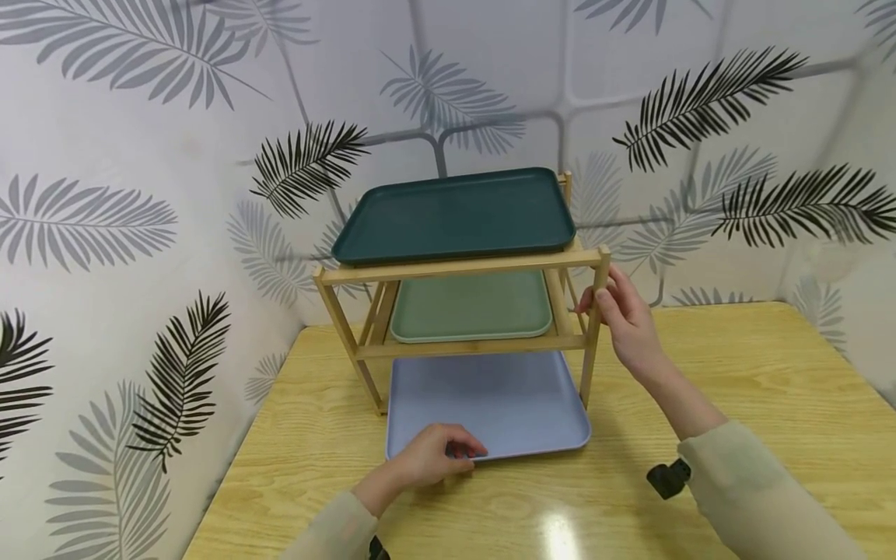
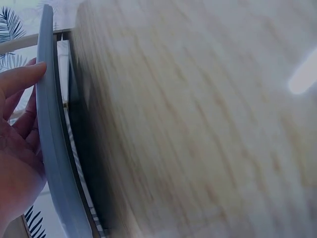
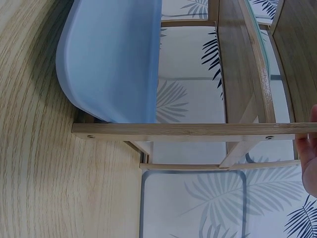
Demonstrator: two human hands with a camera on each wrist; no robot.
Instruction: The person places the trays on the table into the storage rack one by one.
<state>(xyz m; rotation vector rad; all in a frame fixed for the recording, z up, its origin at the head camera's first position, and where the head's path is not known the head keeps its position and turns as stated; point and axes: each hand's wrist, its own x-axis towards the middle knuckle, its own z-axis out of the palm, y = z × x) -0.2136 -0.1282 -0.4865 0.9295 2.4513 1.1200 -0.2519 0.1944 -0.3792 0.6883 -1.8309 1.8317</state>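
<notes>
A wooden three-tier rack [image 1: 476, 348] stands on the table. In its lowest level lies a lavender-blue tray [image 1: 490, 400], whose front end sticks out past the front posts. My left hand [image 1: 435, 457] pinches the tray's front rim, with the thumb on the near side of the rim in the left wrist view. My right hand [image 1: 625, 319] grips the rack's right front post [image 1: 593, 330] near its top; the right wrist view shows only part of that hand. A sage-green tray [image 1: 472, 307] sits on the middle level and a dark teal tray [image 1: 458, 214] on the top.
The wood-grain table [image 1: 735, 397] extends to both sides of the rack and in front of it. A wall [image 1: 490, 78] with a leaf pattern rises close behind and to the left. A black wrist device [image 1: 668, 478] hangs at the right sleeve.
</notes>
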